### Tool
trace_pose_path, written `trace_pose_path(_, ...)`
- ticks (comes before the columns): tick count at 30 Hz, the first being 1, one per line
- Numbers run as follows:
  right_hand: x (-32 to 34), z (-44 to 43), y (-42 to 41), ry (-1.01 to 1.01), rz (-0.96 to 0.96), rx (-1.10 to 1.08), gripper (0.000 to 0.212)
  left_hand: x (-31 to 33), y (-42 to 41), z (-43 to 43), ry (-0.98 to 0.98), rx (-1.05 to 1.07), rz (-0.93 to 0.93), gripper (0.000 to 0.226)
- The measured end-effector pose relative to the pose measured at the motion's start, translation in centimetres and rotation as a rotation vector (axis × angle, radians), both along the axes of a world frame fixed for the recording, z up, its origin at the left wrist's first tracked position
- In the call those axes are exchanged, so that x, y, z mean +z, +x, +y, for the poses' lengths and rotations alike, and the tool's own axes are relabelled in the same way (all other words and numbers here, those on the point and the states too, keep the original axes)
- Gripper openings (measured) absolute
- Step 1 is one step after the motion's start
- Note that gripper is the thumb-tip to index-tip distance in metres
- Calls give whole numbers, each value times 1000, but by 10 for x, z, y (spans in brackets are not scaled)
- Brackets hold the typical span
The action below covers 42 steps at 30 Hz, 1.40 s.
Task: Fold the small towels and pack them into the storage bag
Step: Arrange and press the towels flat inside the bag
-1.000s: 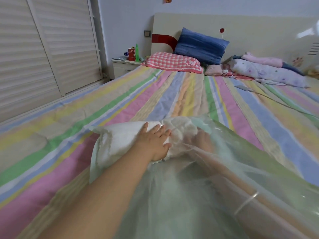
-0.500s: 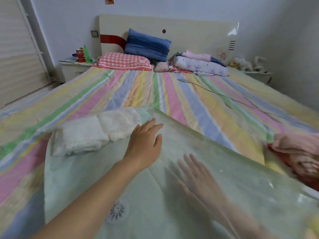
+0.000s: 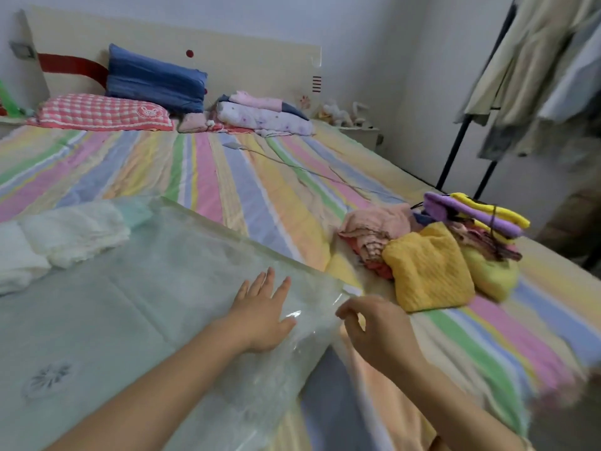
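Hands at bag mouth, head view. Change vs. half a sec ago: R hand [image 3: 379, 333], then seen through the film w/ its forearm inside the storage bag [image 3: 113, 304], is now outside it, just beside the near right corner of what appears to be the mouth. L hand [image 3: 260, 320] has slid from mid-bag, near the white towels [image 3: 74, 232], to that same end. View has also swung right, so the pile of coloured towels [image 3: 432, 242] on the bed [image 3: 260, 177] shows in full. L fingers are straight & spread, palm flat on the top film. R fingers are curled, thumb & forefinger tips close together at the film edge; whether they nip the film cannot be told (blur). Meaning for task (judgement): one load is in, R hand is freed, and the next towel comes from the pile. Packing is at an early stage, w/ most stock outside. Contents: two white towels, folded, side by side & touching, at the far end opposite the hands. A pale green bit [image 3: 136, 209] lies just beyond them; in or under the bag is unclear. Remainder of the bag lies flat, apparently unfilled, w/ a round valve [image 3: 48, 379] on its near left. Outside, a yellow towel [image 3: 429, 271] lies nearest the mouth, w/ pink, purple & yellow pieces heaped behind.
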State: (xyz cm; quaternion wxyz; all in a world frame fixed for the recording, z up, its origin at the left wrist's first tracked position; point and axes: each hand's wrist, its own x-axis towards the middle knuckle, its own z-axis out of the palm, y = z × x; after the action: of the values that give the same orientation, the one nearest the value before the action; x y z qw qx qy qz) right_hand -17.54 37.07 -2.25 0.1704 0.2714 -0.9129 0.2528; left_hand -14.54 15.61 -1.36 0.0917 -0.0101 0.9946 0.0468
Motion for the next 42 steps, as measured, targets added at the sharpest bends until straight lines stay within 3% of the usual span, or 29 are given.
trace_pose_path(2, 3, 14, -15, -39, 94, -90, 20, 2, -3, 17, 30, -48, 21, 73)
trace_pose_path(5, -1, 33, -42, 89, 187, -247, 40, 0, -5, 36, 61, -101, 65, 67)
trace_pose_path(8, -8, 49, -68, 256, -63, -450, 70, -3, -9, 44, 180, -93, 106, 58)
trace_pose_path(11, -13, 62, -94, 282, -264, -560, 93, -8, -12, 43, 346, -35, 157, 52)
trace_pose_path(13, -16, 66, -105, 323, -315, -596, 90, -11, -16, 38, 407, -2, 211, 47)
trace_pose_path(16, -16, 62, -111, 311, -255, -599, 66, -12, -17, 29, 519, 70, 288, 39)
trace_pose_path(22, 21, 29, -81, 54, -127, -470, 38, -10, -9, 6, 810, 347, 572, 34)
trace_pose_path(25, 49, -9, -57, -142, -123, -234, 45, -5, -1, -6, 1021, 480, 543, 34)
trace_pose_path(27, 71, -40, -38, -339, -181, -39, 52, -1, 4, -17, 1301, 601, 470, 28)
trace_pose_path(31, 108, -93, -7, -736, -495, 230, 38, 25, 33, -48, 1803, 726, 340, 31)
trace_pose_path(34, 118, -121, 6, -920, -915, 357, 27, 44, 63, -72, 1940, 490, 377, 34)
trace_pose_path(36, 115, -135, 9, -977, -1148, 370, 21, 48, 77, -94, 1964, 493, 345, 46)
trace_pose_path(37, 108, -140, 10, -976, -1226, 356, 19, 48, 81, -105, 1935, 571, 310, 53)
trace_pose_path(39, 87, -147, 11, -859, -1283, 294, 15, 46, 93, -122, 1772, 770, 244, 40)
trace_pose_path(42, 45, -152, 13, -274, -1123, 114, 26, 30, 113, -134, 1524, 926, 84, 29)
